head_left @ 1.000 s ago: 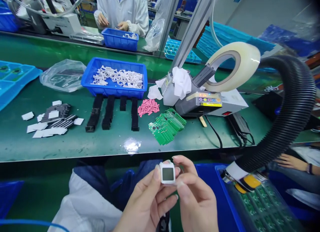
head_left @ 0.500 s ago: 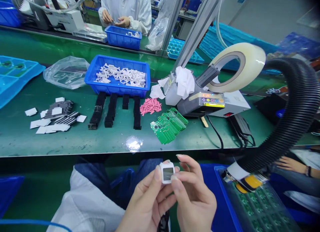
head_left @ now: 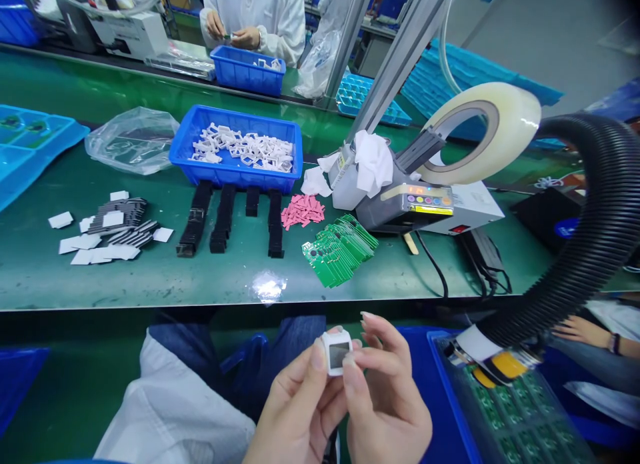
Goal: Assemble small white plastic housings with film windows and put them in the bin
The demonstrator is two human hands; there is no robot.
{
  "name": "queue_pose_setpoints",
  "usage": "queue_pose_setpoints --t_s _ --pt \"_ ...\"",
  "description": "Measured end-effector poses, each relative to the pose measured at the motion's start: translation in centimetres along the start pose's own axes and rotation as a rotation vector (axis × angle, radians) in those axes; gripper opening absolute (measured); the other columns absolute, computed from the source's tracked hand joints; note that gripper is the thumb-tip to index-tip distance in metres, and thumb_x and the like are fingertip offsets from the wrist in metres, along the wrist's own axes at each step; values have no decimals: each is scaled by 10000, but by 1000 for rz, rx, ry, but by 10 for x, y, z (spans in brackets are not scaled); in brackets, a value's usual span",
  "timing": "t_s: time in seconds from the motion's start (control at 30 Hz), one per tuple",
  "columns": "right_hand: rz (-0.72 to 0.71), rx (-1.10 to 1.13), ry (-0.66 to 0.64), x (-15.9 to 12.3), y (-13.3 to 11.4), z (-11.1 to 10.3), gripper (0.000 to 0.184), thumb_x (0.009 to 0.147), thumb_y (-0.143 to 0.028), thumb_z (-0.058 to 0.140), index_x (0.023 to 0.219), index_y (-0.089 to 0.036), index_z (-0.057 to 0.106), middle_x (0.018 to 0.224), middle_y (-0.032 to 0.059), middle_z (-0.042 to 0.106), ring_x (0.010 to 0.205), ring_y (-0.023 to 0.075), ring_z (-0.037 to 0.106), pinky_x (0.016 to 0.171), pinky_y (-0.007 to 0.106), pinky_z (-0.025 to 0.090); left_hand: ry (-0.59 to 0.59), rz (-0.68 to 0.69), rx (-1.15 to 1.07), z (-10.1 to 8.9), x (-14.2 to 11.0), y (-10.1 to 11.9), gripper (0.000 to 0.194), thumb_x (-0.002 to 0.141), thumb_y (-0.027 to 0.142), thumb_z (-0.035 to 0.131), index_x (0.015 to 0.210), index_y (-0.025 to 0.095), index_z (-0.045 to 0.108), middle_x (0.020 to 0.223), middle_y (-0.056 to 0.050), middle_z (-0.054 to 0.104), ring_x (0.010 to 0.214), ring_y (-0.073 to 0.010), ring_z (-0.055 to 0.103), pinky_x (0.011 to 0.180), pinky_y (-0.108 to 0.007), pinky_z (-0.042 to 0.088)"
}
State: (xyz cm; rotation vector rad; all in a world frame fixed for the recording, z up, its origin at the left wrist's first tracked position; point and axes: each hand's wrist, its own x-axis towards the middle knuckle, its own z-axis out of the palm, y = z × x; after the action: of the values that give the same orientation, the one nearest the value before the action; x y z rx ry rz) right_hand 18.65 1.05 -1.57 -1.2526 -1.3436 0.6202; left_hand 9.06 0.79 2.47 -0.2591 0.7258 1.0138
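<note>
The person's left hand (head_left: 295, 404) grips a small, white, square plastic case with a grey screen (head_left: 339, 355), the right hand's (head_left: 387, 397) thumb and forefinger pinching its side, just off the glossy green desk's (head_left: 175, 287) near edge.

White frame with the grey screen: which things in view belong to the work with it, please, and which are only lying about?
Likely part of the work:
white frame, in left hand, right hand at its edge
white pieces in blue bin
green boards

Probably just lying about:
clear plastic bag
crumpled white paper
</note>
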Motion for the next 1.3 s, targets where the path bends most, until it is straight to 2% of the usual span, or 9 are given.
queue_pose_setpoints --t_s 0.13,0.47,0.6,0.7,0.87,0.97,1.07,1.17,1.3 --pt "40 81 -71 4 -5 -3 378 799 -161 623 1153 -266 541 1247 67 531 1135 204 536 879 308 506 3 16 -16 -1 -3 2 226 609 333 810 809 233 776 786 2 778 783 -97 705 723 -125 532" --pt "286 323 -604 45 -21 -11 81 810 -282 663 890 -283 656 887 0 667 825 147 647 704 225 548 -81 80 154 -8 -6 8 224 603 405 792 731 222 780 789 5 771 805 -111 691 754 -148 510" --pt "6 16 -578 46 -27 -19 187 789 -333 695 964 -276 666 1024 42 664 956 214 625 782 322 536 -198 51 310 -21 -1 16 275 609 429 778 758 197 780 769 -36 770 767 -145 694 732 -205 505" --pt "-289 -148 -650 49 -29 -23 115 796 -332 694 877 -257 661 937 20 702 890 219 643 756 357 512 -296 24 384 -32 3 25 508 575 418 803 1035 219 719 852 -65 771 787 -169 702 731 -241 511" --pt "-728 -476 -455 44 -14 -15 116 816 -200 618 893 -283 642 842 -59 736 780 203 673 787 386 404 -175 43 418 -47 3 32 427 706 489 685 1053 240 708 887 -65 772 833 -164 707 737 -241 532" --pt "-864 -569 -509 33 -8 -10 157 819 -202 606 950 -283 640 950 -66 724 842 192 673 870 380 377 -80 89 360 -53 -4 32 335 670 429 744 947 241 747 850 -36 781 817 -149 708 749 -222 532" --pt "-809 -417 -596 29 -5 -6 298 839 -343 612 1128 -283 571 1021 -15 713 912 209 658 876 381 429 34 100 293 -55 -14 37 284 608 359 805 870 257 763 804 -20 787 758 -143 714 699 -208 540" --pt "-584 -400 -406 39 11 1 320 850 -344 597 1159 -268 553 1016 43 690 942 230 622 813 393 453 144 151 300 -51 -24 47 260 576 352 822 817 270 769 798 -22 792 751 -157 720 645 -199 539" --pt "-318 -755 -195 63 50 16 250 834 -430 603 941 -209 653 925 83 644 858 254 543 678 361 367 212 197 360 -48 -27 53 269 497 352 857 739 271 772 741 -20 792 709 -161 721 604 -192 533"
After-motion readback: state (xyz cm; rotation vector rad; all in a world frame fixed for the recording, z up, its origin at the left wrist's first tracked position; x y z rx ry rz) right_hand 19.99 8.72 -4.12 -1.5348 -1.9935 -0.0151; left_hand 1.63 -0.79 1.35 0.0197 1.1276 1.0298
